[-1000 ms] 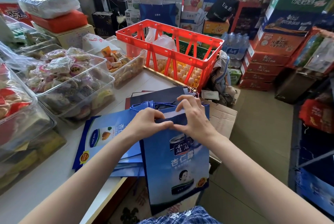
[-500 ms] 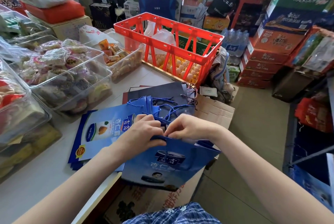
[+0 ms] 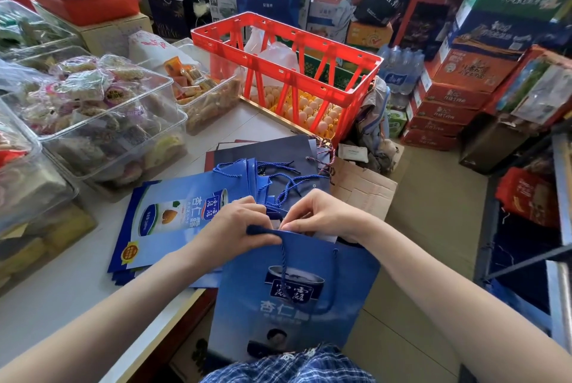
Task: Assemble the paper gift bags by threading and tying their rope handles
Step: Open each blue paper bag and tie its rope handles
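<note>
The blue gift bag [image 3: 294,293] hangs off the table [image 3: 62,299] edge, below the fingers. The left hand [image 3: 235,228] pinches its rope handle [image 3: 283,259] end at the rim; the right hand [image 3: 318,215] pinches beside it. A loose knot could slip back through its hole.

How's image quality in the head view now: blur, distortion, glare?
Head view: even daylight, no harsh shadows; strong wide-angle bending at the edges, stacked cartons leaning; right and left margins smeared; both hands, left hand and right hand, and the blue gift bag fairly sharp; mild sheen on the clear snack bins.
</note>
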A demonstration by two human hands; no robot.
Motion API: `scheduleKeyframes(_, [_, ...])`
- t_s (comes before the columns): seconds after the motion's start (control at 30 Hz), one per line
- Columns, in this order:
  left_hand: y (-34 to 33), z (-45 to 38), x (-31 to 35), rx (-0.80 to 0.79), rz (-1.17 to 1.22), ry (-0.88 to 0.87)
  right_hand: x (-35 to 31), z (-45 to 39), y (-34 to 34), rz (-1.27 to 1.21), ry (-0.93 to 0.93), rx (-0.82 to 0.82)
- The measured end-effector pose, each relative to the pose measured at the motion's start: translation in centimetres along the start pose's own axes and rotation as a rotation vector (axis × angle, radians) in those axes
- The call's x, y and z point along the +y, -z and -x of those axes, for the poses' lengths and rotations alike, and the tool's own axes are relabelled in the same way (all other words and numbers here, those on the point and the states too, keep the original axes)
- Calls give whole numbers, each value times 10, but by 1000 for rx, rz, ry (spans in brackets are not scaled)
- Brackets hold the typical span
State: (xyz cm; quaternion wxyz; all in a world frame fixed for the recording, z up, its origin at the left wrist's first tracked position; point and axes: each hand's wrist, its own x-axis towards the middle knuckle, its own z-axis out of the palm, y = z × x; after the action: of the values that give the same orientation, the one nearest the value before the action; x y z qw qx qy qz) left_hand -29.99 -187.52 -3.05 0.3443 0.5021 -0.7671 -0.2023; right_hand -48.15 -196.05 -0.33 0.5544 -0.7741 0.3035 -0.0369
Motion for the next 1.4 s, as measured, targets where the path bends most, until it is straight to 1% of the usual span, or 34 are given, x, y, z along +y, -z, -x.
scheduleKeyframes(0.1, [3, 2, -1, -65, -24, -57, 6, 3, 4, -101, -17, 18])
scheduleKeyframes(0.17, [8, 8, -6, -124, -4, -36, 10, 10, 11, -184, -25, 61])
scheduleKeyframes(0.2, [10, 11, -9, -137, 5, -10, 9, 11, 13, -181, -20, 59])
scheduleKeyframes(0.27, [13, 10, -12, -147, -23, -2, 2, 10, 14, -43, -2, 29])
scheduleKeyframes(0.3, [12, 6, -11, -164, -61, -31, -2, 8, 16, 30, 14, 59])
scheduleKeyframes(0.37, [9, -1, -7, -216, -141, -96, -10, 3, 25, 81, 37, 215])
scheduleKeyframes(0.4, [7, -1, -6, -221, -166, -125, -11, 2, 31, 92, 41, 257])
scheduleKeyframes(0.43, [5, -1, -5, -222, -174, -144, -10, 2, 35, 122, 20, 220])
scheduleKeyframes(0.47, [4, 0, -5, -229, -171, -152, -7, 3, 37, 144, -27, 111])
scheduleKeyframes(0.53, [1, 1, -4, -257, -144, -149, 3, 2, 32, 103, -114, -121])
scheduleKeyframes(0.57, [0, 0, -3, -262, -129, -146, 7, 0, 28, 71, -127, -179])
scheduleKeyframes(0.67, [0, -5, 1, -258, -119, -138, 12, -3, 18, 61, -165, -254])
scheduleKeyframes(0.73, [-1, -5, 3, -270, -122, -130, 14, 3, 17, 150, -179, -274])
scheduleKeyframes(0.77, [-1, -4, 2, -275, -134, -120, 15, 8, 20, 186, -166, -244])
scheduleKeyframes(0.8, [0, -4, 0, -284, -156, -105, 16, 14, 24, 176, -156, -178])
scheduleKeyframes(0.87, [1, -4, -6, -324, -254, -42, 18, 31, 39, 59, -151, -10])
scheduleKeyframes(0.9, [1, -5, -7, -359, -314, 7, 18, 40, 46, 30, -151, 40])
scheduleKeyframes(0.97, [-2, -10, -3, -440, -416, 65, 18, 57, 54, -28, -151, 60])
scheduleKeyframes(1.07, [-18, -30, 23, -491, -442, 70, 18, 74, 58, -334, -90, 82])
scheduleKeyframes(1.13, [-27, -47, 41, -431, -427, 99, 16, 86, 60, -457, -28, 86])
scheduleKeyframes(1.27, [-40, -72, 65, -119, -522, 40, 1, 116, 62, -438, 33, 72])
scheduleKeyframes(1.33, [-43, -79, 71, 35, -533, -84, -7, 131, 67, -494, 103, 134])
scheduleKeyframes(1.37, [-43, -81, 75, 72, -527, -155, -8, 139, 71, -587, 150, 177])
scheduleKeyframes(1.4, [-43, -84, 77, 66, -511, -217, -9, 146, 76, -675, 205, 219])
